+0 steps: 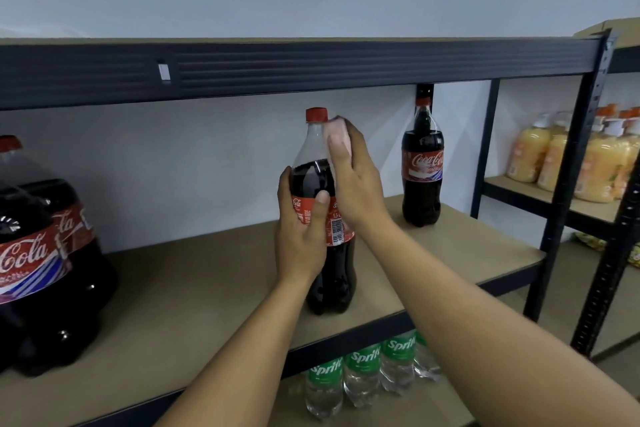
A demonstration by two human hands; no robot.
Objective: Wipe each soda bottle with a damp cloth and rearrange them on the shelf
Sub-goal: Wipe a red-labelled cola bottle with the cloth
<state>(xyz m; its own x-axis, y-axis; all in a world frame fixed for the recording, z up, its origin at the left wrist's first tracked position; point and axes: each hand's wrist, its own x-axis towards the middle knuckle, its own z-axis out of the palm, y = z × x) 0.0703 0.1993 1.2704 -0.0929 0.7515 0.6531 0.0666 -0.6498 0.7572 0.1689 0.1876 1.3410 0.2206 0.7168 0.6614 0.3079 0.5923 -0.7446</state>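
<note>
A cola bottle [329, 274] with a red cap stands upright near the front edge of the brown shelf [214, 288]. My left hand [300, 236] grips its middle, thumb across the red label. My right hand [356, 180] holds a pink cloth [334, 139] against the bottle's upper shoulder, just below the cap. A second cola bottle [422, 166] stands upright at the back right of the same shelf. At the far left, a cluster of larger cola bottles [45, 263] stands together.
The dark metal beam [294, 69] of the shelf above hangs close over the bottle caps. Several Sprite bottles [363, 374] stand on the shelf below. Orange soap bottles [571, 159] fill a neighbouring rack on the right, behind dark uprights [575, 184].
</note>
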